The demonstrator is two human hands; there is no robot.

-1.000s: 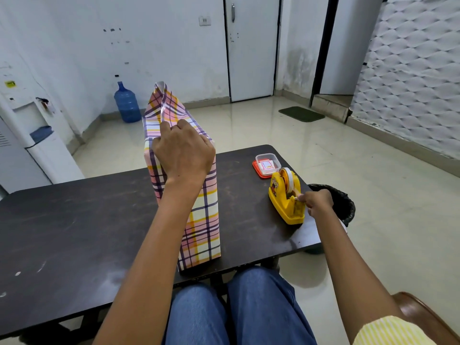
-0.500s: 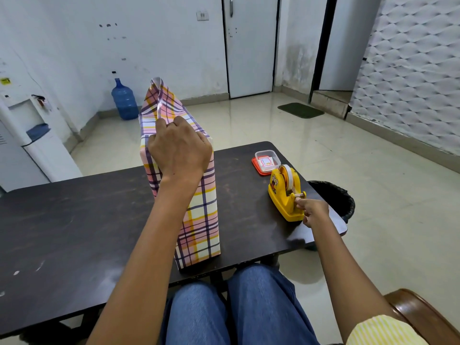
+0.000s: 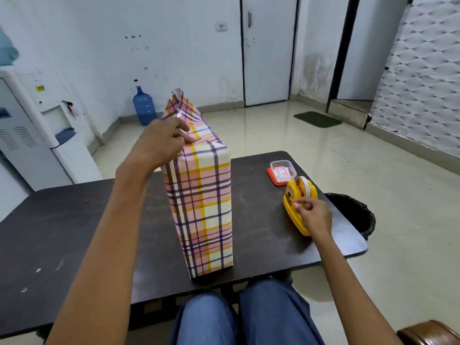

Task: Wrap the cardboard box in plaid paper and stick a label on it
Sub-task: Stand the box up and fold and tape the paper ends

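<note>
Left hand (image 3: 159, 143) is gripping the plaid paper (image 3: 199, 195) fold atop the box, right hand (image 3: 314, 216) grip is narrowly pinching tape (image 3: 305, 187) at the yellow dispenser (image 3: 291, 207) right of the box, where a one-handed tug is probably risking dragging the dispenser or loosening the fold.

Dark tabletop (image 3: 74, 232), scuffed, across the lower half of the frame. At left, white water dispenser (image 3: 37, 135); just right of it, blue water jug (image 3: 143, 105) on the floor against the wall. Top centre, white door (image 3: 267, 58) with wall switch (image 3: 221, 26) beside it. Upper right, green mat (image 3: 317, 119). Right of the tabletop, black bin (image 3: 353, 212).
</note>
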